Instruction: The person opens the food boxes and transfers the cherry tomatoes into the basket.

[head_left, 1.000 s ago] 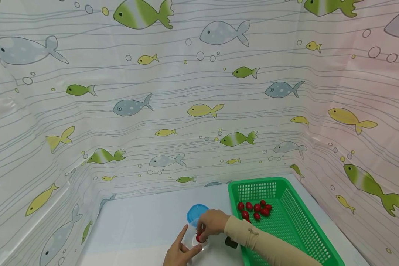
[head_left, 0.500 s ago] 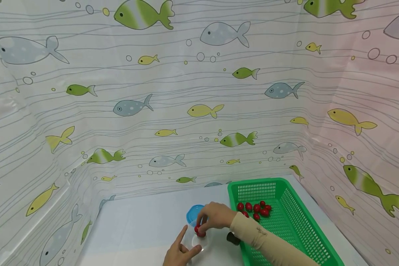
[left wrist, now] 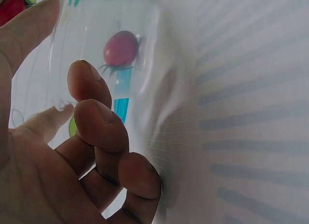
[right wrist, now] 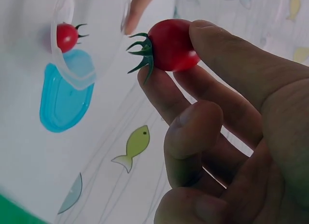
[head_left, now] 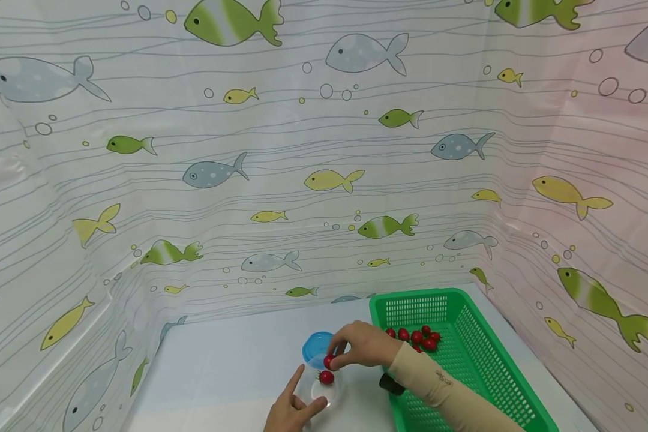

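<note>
My left hand (head_left: 293, 411) holds a clear plastic container (head_left: 337, 393) between thumb and index finger, spread on either side of its rim. The other fingers bend loosely beside the wall in the left wrist view. One cherry tomato (left wrist: 120, 49) with a green stem end lies inside the container. Over the container's far right side, my right hand (head_left: 364, 345) pinches another cherry tomato (right wrist: 173, 45) between thumb and fingertips, its green leaves pointing away from the palm. Just behind the container lies a blue lid (head_left: 314, 346).
A green perforated basket (head_left: 497, 360) stands on the right, under my right forearm, with several cherry tomatoes (head_left: 417, 337) at its far left. The white table (head_left: 221, 366) extends left. Fish-patterned sheeting (head_left: 281, 138) walls the back and sides.
My right hand has risen from inside the container, moving up and right with a cherry tomato. The other tomato stays inside. My left hand has kept its place.
</note>
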{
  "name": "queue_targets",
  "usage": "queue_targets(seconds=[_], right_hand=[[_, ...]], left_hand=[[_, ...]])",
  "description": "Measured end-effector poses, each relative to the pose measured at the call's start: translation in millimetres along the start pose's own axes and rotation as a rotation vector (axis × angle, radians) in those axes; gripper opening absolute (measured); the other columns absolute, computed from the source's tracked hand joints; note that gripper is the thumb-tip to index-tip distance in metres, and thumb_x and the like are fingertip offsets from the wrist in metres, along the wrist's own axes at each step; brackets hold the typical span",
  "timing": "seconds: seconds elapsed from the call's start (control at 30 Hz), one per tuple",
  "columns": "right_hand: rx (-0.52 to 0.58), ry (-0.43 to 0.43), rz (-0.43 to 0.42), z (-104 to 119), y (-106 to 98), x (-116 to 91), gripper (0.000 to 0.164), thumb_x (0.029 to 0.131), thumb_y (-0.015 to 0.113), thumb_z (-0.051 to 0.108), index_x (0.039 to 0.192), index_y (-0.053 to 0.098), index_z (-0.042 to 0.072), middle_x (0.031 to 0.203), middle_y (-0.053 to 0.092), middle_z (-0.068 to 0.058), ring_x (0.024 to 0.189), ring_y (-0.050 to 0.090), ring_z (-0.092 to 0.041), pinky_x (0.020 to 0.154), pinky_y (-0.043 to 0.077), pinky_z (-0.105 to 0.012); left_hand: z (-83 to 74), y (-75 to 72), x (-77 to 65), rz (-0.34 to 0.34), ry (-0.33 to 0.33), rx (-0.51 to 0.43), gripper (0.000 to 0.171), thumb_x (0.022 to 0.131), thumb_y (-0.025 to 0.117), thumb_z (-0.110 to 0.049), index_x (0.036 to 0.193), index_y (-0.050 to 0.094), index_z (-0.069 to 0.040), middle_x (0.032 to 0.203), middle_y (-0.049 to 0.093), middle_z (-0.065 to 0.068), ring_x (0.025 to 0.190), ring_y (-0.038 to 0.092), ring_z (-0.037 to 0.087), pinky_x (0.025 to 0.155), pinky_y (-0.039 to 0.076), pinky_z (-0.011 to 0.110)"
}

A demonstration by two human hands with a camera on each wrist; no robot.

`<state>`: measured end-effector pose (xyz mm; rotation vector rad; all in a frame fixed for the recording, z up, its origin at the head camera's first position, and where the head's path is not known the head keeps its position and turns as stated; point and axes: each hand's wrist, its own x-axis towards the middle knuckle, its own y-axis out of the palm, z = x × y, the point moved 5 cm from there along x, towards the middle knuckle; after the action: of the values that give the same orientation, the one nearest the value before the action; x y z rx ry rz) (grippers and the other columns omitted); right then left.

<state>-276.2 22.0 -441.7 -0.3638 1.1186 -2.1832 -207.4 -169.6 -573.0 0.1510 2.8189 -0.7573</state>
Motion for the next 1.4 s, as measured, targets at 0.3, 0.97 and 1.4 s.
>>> queue_targets(seconds=[0.3,0.97,1.4], right_hand=[[0.051,0.025,-0.012,-14.3,-6.6,-11.1,0.014,0.089,0.079,0.038,0.100,0.079,0.030,0.088,0.069,0.021,0.090,0.062,-0.003,0.072,0.052,-0.026],[0.022,0.050,-0.125,-40.1,-28.9,-41.4,0.020,0.089,0.078,0.039,0.103,0.079,0.025,0.088,0.070,0.019,0.089,0.062,-0.008,0.070,0.051,-0.029],[0.020,0.057,-0.217,-65.3,-43.7,-67.4,0.020,0.091,0.076,0.041,0.104,0.076,0.026,0.089,0.068,0.019,0.079,0.059,-0.006,0.069,0.050,-0.028]], left_hand=[[-0.3,0.7,-0.1,-0.011,-0.019,0.015,0.106,0.082,0.077,-0.062,0.159,0.030,-0.006,0.066,0.058,0.003,0.060,0.053,0.016,0.053,0.043,0.030],[-4.9,1.3,-3.2,-0.044,-0.061,0.006,0.111,0.076,0.079,-0.066,0.159,0.031,-0.009,0.071,0.058,0.003,0.063,0.053,0.017,0.054,0.043,0.027],[-3.3,1.8,-1.4,-0.026,-0.036,-0.004,0.109,0.079,0.080,-0.061,0.159,0.030,-0.006,0.069,0.057,0.004,0.064,0.053,0.017,0.056,0.043,0.030]])
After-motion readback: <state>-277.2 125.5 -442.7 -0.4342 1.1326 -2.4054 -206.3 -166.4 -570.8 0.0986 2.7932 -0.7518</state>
